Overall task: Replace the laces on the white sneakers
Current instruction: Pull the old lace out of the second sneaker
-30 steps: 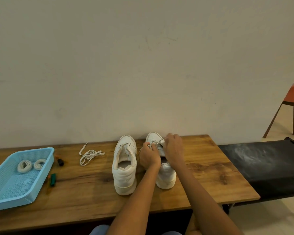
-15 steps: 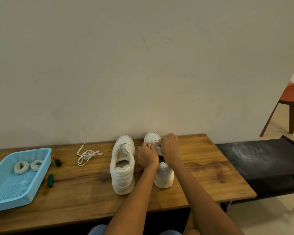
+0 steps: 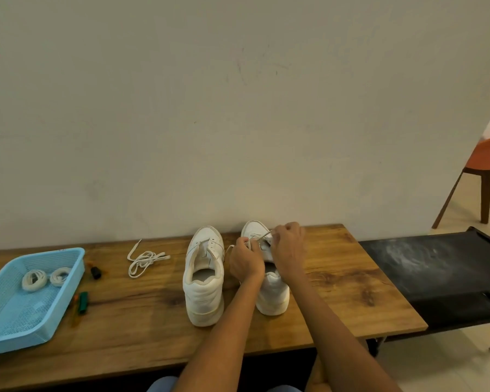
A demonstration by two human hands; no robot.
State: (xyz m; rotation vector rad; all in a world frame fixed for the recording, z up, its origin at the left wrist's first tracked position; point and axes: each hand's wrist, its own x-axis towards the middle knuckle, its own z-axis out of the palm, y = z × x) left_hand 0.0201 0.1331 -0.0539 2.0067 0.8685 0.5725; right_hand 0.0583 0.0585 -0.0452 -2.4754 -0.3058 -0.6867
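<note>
The left hand (image 3: pixel 246 261) was curled over the lacing area of the right-hand white leather sneaker (image 3: pixel 272 292), its fingertips pinching the thin white lace (image 3: pixel 263 236) still threaded in that shoe. The right hand (image 3: pixel 289 247) sat just beside it over the same shoe, its fingers closed on a strand of that lace which ran taut between the two hands. Both forearms crossed the near edge of the wooden table (image 3: pixel 337 281). Just left of the hands stood the second white sneaker (image 3: pixel 204 281), unlaced, heel toward the person. Farther left lay a loose white shoelace (image 3: pixel 143 260) in a tangle, then a light blue plastic mesh tray (image 3: pixel 12 315) holding two coiled white laces (image 3: pixel 34 280).
</note>
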